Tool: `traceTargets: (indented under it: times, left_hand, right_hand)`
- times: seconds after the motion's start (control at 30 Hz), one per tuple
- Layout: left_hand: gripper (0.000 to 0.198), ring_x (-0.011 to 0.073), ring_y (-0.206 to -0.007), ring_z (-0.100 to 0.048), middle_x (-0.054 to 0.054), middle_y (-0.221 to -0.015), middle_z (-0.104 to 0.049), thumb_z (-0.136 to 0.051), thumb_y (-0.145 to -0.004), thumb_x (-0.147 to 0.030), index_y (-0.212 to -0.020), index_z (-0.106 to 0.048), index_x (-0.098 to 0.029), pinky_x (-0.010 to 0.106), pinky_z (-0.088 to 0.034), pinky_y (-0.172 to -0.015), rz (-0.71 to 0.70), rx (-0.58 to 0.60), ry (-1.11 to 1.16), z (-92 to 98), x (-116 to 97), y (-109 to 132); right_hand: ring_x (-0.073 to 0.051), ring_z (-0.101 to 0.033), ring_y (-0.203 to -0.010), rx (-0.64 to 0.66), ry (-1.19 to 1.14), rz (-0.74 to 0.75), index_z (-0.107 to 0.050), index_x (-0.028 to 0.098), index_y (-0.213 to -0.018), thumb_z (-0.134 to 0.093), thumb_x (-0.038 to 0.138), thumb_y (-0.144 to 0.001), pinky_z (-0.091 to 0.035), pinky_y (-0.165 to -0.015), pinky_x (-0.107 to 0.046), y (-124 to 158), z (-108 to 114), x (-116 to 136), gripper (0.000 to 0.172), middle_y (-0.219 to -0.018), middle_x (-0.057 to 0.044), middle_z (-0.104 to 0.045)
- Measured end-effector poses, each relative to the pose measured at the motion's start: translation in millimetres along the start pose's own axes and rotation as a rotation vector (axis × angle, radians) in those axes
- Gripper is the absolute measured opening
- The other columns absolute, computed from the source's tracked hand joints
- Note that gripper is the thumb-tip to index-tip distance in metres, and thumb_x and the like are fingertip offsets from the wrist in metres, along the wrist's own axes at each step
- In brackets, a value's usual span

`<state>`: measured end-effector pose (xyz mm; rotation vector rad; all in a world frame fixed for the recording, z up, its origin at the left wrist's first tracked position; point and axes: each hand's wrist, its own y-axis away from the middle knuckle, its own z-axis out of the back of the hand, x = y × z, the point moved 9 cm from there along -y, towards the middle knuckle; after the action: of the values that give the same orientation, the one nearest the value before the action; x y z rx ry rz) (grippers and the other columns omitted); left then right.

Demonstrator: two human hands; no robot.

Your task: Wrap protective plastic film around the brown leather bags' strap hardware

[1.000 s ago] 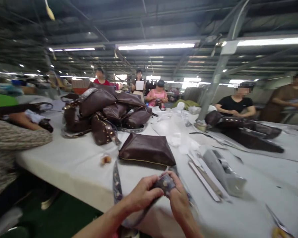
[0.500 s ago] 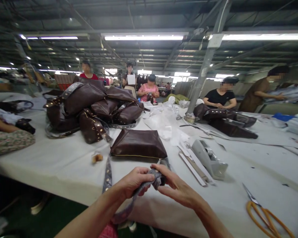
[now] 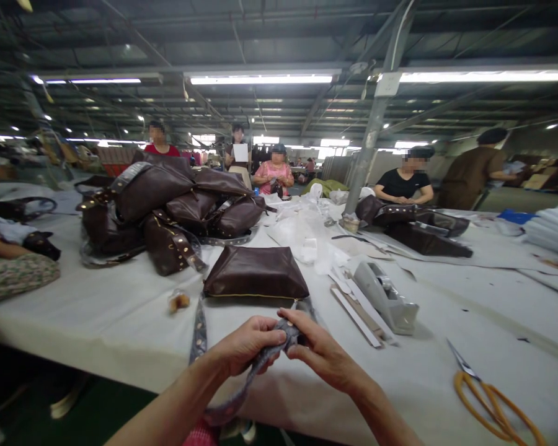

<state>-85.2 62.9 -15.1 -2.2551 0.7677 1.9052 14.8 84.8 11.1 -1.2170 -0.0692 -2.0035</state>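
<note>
A dark brown leather bag (image 3: pixel 256 271) lies on the white-covered table, its gold zipper facing me. From it runs a studded bag strap (image 3: pixel 230 406) in a clear plastic wrap, looping down over the table's front edge and back up. Both of my hands meet on this strap just in front of the bag. My left hand (image 3: pixel 253 342) is closed round it, thumb on top. My right hand (image 3: pixel 318 347) pinches the wrapped strap a little further along, fingers curled over it. Part of the strap there is hidden by my fingers.
Brown bags (image 3: pixel 158 198) are piled at the left. A grey tape dispenser (image 3: pixel 388 298) stands beside white strips (image 3: pixel 356 313) on the right. Orange-handled scissors (image 3: pixel 486 396) lie near the front right. A co-worker's arm (image 3: pixel 13 272) rests at the left edge; other people work beyond the table.
Both hands stay on the strap, with my right fingers now closed more tightly over it. The view has shifted slightly. The person at far right has turned away.
</note>
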Motion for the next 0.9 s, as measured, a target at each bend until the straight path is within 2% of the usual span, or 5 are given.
traceTargets:
  times: [0.2,0.33,0.47,0.6,0.9]
  left_hand:
    - [0.025,0.0058,-0.035,-0.038,-0.006,-0.044,-0.05,-0.067,-0.065,-0.038,-0.073,-0.057,-0.016,0.017,-0.026,-0.034,0.046,-0.067,-0.049,4.0,4.5,-8.1]
    - [0.02,0.0061,-0.034,-0.037,-0.006,-0.043,-0.049,-0.061,-0.066,-0.035,-0.068,-0.059,-0.015,0.019,-0.025,-0.035,0.076,-0.046,-0.132,-2.1,8.4,-17.9]
    - [0.016,0.0066,-0.034,-0.037,-0.007,-0.042,-0.047,-0.06,-0.064,-0.032,-0.064,-0.054,-0.017,0.02,-0.026,-0.035,0.091,-0.043,-0.135,-7.7,10.0,-23.1]
    - [0.017,0.007,-0.038,-0.04,-0.006,-0.047,-0.05,-0.062,-0.065,-0.032,-0.069,-0.056,-0.016,0.02,-0.029,-0.038,0.101,0.027,-0.106,-13.4,10.8,-20.9]
    - [0.044,0.0068,-0.049,-0.049,-0.005,-0.065,-0.058,-0.075,-0.064,-0.026,-0.1,-0.053,-0.016,0.02,-0.034,-0.048,0.0,0.025,-0.029,-5.9,2.8,-20.8]
  right_hand:
    - [-0.024,-0.029,-0.141,0.113,0.361,0.219,-0.03,0.022,-0.147,-0.044,0.007,-0.085,-0.033,-0.113,-0.046,12.4,-5.3,31.1,0.065,-0.153,-0.011,-0.033]
    - [-0.029,-0.048,-0.128,0.055,0.728,0.304,-0.041,0.008,-0.14,-0.036,-0.006,-0.072,-0.045,-0.105,-0.045,13.0,-17.6,34.6,0.069,-0.138,-0.02,-0.051]
    - [-0.031,-0.065,-0.099,-0.112,0.997,0.293,-0.049,0.0,-0.129,-0.038,-0.005,-0.075,-0.057,-0.083,-0.042,7.9,-31.6,23.2,0.054,-0.11,-0.024,-0.066]
    - [-0.025,-0.066,-0.075,-0.145,1.076,0.242,-0.052,0.003,-0.122,-0.039,0.0,-0.08,-0.057,-0.06,-0.033,8.0,-34.7,9.7,0.043,-0.092,-0.017,-0.068]
    - [-0.019,-0.065,-0.066,-0.089,0.925,0.087,-0.058,0.013,-0.107,-0.039,0.005,-0.086,-0.052,-0.055,-0.026,10.2,-10.4,0.3,0.03,-0.087,-0.01,-0.067]
